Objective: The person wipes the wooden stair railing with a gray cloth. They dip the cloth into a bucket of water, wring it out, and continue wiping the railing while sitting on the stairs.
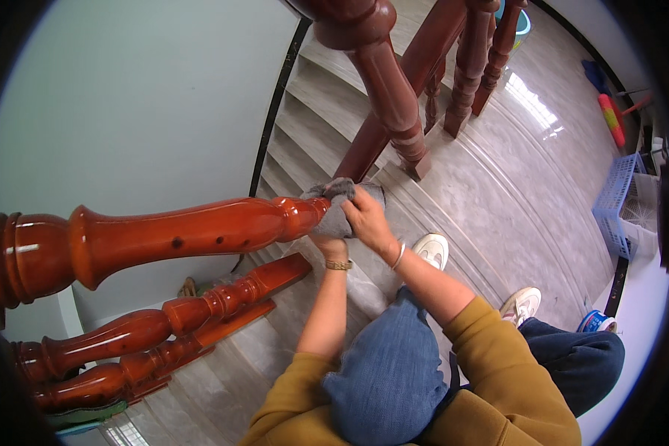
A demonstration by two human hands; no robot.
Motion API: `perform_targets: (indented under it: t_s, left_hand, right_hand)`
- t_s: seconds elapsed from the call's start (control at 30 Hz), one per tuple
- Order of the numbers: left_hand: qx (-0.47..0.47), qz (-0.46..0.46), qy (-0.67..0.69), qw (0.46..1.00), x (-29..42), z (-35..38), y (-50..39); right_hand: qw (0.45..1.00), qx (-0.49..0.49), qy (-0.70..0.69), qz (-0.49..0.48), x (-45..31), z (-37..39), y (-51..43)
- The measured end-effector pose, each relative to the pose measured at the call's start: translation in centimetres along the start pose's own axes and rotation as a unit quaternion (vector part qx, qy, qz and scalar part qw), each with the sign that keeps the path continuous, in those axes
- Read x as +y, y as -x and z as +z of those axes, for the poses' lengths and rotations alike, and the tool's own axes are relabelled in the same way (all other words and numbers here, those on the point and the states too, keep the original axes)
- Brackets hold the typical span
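A grey cloth [334, 220] is wrapped around the lower end of a glossy reddish-brown wooden baluster [178, 228]. My right hand [371, 220] grips the cloth from the near right side, fingers bunched into its top. Below and partly behind the cloth, my left hand [330, 248] presses it against the baluster; its fingers are hidden by the fabric. The left wrist wears a gold-toned watch or bracelet [338, 265], the right a pale bangle [398, 255]. The baluster's foot is covered by the cloth.
More balusters stand at lower left [111, 334] and at top right [465, 72]. Stone steps [318, 111] descend beyond the cloth. On the right are a blue plastic basket [616, 206], a can-like container [596, 321] and a red-and-yellow object [612, 120]. A turquoise bucket [521, 25] stands at the top.
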State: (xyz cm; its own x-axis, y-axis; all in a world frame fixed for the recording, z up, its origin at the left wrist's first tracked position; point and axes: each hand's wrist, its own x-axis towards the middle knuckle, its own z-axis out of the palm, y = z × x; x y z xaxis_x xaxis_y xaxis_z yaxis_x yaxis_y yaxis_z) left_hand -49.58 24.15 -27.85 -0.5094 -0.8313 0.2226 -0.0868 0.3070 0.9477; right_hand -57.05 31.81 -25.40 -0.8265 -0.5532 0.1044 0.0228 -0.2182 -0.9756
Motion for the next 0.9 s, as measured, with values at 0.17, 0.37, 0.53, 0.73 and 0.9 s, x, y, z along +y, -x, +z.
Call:
perform_targets:
  t_s: [0.17,0.37,0.53,0.73,0.9]
  left_hand:
    - [0.029,-0.043,0.094,0.994,-6.0,-0.6,5.0]
    - [-0.074,-0.092,-0.083,0.99,-8.2,-1.3,8.5]
    - [-0.093,0.025,-0.203,0.974,-6.5,-2.4,6.2]
    - [-0.037,-0.231,0.335,0.913,-1.0,-1.3,-0.1]
    - [0.016,-0.121,0.171,0.978,-2.3,-0.7,2.0]
  right_hand:
    - [0.991,-0.025,0.115,-0.056,-1.5,0.1,4.0]
    - [0.997,-0.043,0.055,0.02,0.2,-2.0,5.8]
    - [0.989,-0.034,0.126,-0.067,-1.4,-0.7,3.4]
    - [0.982,-0.063,-0.147,0.1,0.7,-2.7,-0.1]
    - [0.995,-0.049,-0.065,0.058,0.2,-0.9,2.2]
